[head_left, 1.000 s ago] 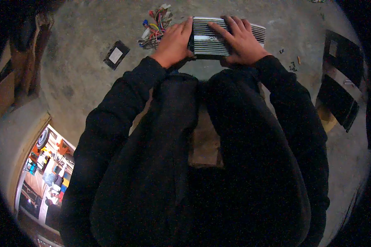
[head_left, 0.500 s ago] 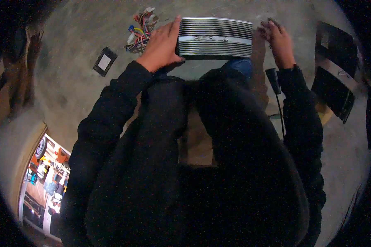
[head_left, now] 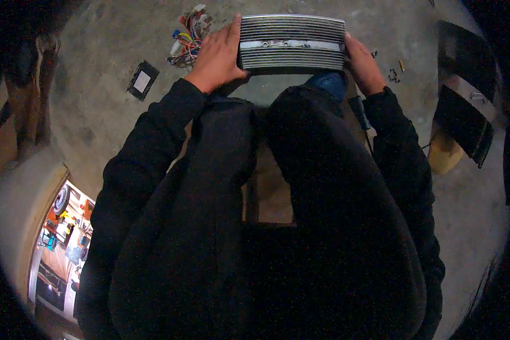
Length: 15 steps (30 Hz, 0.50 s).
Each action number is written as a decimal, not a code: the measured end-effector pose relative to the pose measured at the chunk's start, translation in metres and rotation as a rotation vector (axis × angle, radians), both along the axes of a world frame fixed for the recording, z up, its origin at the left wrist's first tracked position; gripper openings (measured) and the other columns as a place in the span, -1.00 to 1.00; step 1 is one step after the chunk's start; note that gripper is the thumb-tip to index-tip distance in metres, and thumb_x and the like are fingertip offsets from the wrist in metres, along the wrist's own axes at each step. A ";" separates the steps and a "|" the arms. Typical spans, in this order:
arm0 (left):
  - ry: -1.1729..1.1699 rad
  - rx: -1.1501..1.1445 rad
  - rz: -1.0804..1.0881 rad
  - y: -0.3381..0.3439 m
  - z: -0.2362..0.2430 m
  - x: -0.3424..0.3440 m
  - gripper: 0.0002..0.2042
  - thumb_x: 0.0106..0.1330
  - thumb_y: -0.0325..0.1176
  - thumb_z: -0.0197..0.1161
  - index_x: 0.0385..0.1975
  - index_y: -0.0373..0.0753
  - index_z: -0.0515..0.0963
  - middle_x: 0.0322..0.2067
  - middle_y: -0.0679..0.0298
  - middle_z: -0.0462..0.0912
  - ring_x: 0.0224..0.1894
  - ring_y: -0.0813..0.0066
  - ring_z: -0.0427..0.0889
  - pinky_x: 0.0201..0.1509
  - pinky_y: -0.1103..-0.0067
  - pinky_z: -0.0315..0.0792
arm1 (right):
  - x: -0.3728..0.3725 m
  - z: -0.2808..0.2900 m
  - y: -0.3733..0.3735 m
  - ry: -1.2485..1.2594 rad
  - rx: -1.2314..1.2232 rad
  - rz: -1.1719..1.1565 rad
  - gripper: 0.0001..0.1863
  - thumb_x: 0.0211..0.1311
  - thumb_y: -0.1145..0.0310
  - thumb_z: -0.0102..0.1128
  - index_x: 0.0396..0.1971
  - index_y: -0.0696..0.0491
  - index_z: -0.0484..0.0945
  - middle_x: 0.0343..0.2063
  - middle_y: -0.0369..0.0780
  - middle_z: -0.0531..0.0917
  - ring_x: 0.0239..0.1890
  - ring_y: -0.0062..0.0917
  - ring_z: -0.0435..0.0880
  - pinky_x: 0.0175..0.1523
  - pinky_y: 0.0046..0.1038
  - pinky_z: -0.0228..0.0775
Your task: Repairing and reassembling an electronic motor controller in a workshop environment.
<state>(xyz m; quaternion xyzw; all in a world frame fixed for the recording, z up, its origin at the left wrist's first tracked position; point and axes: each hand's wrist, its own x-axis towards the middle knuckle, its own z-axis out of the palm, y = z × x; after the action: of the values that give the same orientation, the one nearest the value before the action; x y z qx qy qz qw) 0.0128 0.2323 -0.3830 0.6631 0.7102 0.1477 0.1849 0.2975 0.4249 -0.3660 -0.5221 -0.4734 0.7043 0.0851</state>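
Both hands now grip the ribbed grey metal box (head_left: 292, 43) by its two short ends. A moment ago only the left hand was on it while the right hand was off at the side with something small — now the right hand is back, so the box is held firm and level again, close to the person's chest.

Far left on the grey concrete floor (head_left: 96, 113) lies a small flat black square with a pale middle (head_left: 143, 80). Next comes a bundle of coloured wires (head_left: 188, 35), just beside the left hand (head_left: 218, 56). That hand is curled around the box's left end, fingers on top. The box sits up off the floor, between the hands. The right hand (head_left: 364, 67) wraps the right end, palm pressed on. Past it lie a few tiny dark screws (head_left: 392, 74), and near the right edge some dark panels (head_left: 464, 96).
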 end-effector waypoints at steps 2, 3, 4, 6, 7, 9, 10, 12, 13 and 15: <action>-0.009 0.002 0.010 -0.001 0.000 0.000 0.24 -0.26 -0.16 0.58 0.44 -0.32 -0.14 0.14 -0.10 0.40 0.13 -0.07 0.45 0.24 0.19 0.30 | -0.004 0.000 -0.003 -0.043 0.082 0.058 -0.48 0.48 0.00 -0.07 0.05 0.19 0.51 -0.07 -0.22 0.64 -0.03 -0.52 0.55 0.13 -0.49 0.33; -0.011 -0.012 0.009 0.001 0.002 0.000 0.24 -0.26 -0.16 0.58 0.44 -0.33 -0.14 0.13 -0.10 0.41 0.12 -0.07 0.47 0.23 0.20 0.32 | -0.007 0.000 -0.005 -0.108 0.168 0.068 -0.48 0.48 0.01 -0.08 0.04 0.20 0.51 -0.09 -0.19 0.65 -0.05 -0.50 0.57 0.11 -0.46 0.35; -0.013 -0.026 0.008 0.002 0.002 0.000 0.24 -0.27 -0.16 0.59 0.44 -0.33 -0.13 0.13 -0.10 0.41 0.11 -0.07 0.48 0.22 0.22 0.33 | -0.008 0.000 -0.007 -0.173 0.254 0.079 -0.48 0.49 0.01 -0.09 0.03 0.20 0.51 -0.12 -0.16 0.66 -0.06 -0.47 0.58 0.09 -0.43 0.36; -0.014 -0.012 0.009 0.001 0.003 0.001 0.23 -0.26 -0.15 0.59 0.44 -0.33 -0.12 0.13 -0.10 0.41 0.10 -0.07 0.49 0.22 0.23 0.34 | -0.008 -0.009 -0.009 -0.181 0.314 0.090 -0.49 0.49 0.02 -0.10 0.02 0.20 0.51 -0.15 -0.13 0.67 -0.09 -0.44 0.60 0.07 -0.40 0.38; -0.013 0.004 0.012 0.001 0.004 0.001 0.23 -0.26 -0.14 0.59 0.43 -0.34 -0.11 0.13 -0.11 0.42 0.09 -0.07 0.49 0.21 0.24 0.35 | -0.008 -0.014 -0.009 -0.187 0.377 0.103 -0.50 0.49 0.03 -0.11 0.00 0.20 0.51 -0.18 -0.10 0.67 -0.12 -0.41 0.61 0.05 -0.36 0.40; -0.009 -0.007 0.012 0.003 0.007 0.002 0.26 -0.28 -0.18 0.61 0.43 -0.37 -0.14 0.12 -0.16 0.42 0.11 -0.11 0.48 0.21 0.23 0.37 | -0.008 -0.020 -0.011 -0.178 0.408 0.100 -0.51 0.50 0.03 -0.12 -0.02 0.20 0.51 -0.19 -0.09 0.68 -0.14 -0.40 0.62 0.03 -0.35 0.41; -0.005 -0.019 0.013 0.004 0.008 0.003 0.28 -0.31 -0.21 0.64 0.42 -0.41 -0.16 0.11 -0.21 0.43 0.14 -0.14 0.46 0.21 0.22 0.39 | -0.008 -0.022 -0.011 -0.167 0.439 0.098 -0.51 0.50 0.03 -0.14 -0.04 0.19 0.52 -0.21 -0.08 0.68 -0.16 -0.38 0.62 0.01 -0.33 0.41; 0.001 -0.021 0.017 0.004 0.011 0.004 0.29 -0.31 -0.21 0.64 0.42 -0.40 -0.17 0.12 -0.22 0.42 0.15 -0.15 0.45 0.22 0.21 0.38 | -0.011 -0.021 -0.016 -0.193 0.465 0.074 -0.51 0.51 0.03 -0.15 -0.06 0.20 0.52 -0.21 -0.09 0.67 -0.16 -0.39 0.62 0.01 -0.34 0.41; 0.009 -0.024 0.022 0.004 0.012 0.004 0.30 -0.31 -0.21 0.64 0.43 -0.39 -0.18 0.13 -0.22 0.41 0.16 -0.15 0.44 0.23 0.20 0.37 | -0.016 -0.018 -0.019 -0.215 0.492 0.049 -0.51 0.51 0.03 -0.16 -0.08 0.20 0.51 -0.22 -0.11 0.67 -0.17 -0.40 0.61 0.01 -0.34 0.41; 0.005 -0.017 0.034 0.002 0.009 0.003 0.25 -0.28 -0.17 0.60 0.43 -0.35 -0.14 0.13 -0.17 0.41 0.13 -0.12 0.47 0.22 0.21 0.36 | -0.027 -0.013 -0.026 -0.168 0.470 -0.024 -0.52 0.52 0.05 -0.17 -0.11 0.21 0.52 -0.24 -0.16 0.65 -0.19 -0.48 0.58 -0.01 -0.40 0.39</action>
<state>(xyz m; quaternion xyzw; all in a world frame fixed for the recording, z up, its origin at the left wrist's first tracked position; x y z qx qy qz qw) 0.0158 0.2339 -0.3740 0.6497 0.7230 0.1430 0.1861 0.2707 0.3991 -0.3791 -0.5503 -0.6233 0.5279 0.1730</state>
